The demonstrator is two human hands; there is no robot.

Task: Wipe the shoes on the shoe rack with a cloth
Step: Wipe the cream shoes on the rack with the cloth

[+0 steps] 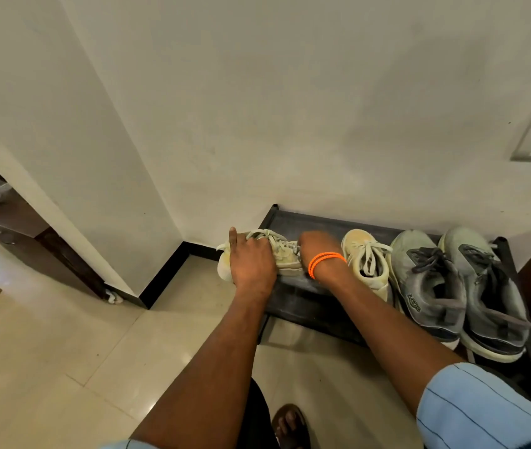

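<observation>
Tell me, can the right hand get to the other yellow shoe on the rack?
Probably yes. The right hand is at the held shoe, and the other yellow shoe sits right beside its wrist on the rack, with nothing between.

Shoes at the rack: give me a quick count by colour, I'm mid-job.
Pale yellow shoes: 2, one gripped by both hands, one standing on the rack
Grey shoes: 2, side by side at the rack's right end
Total: 4
</observation>
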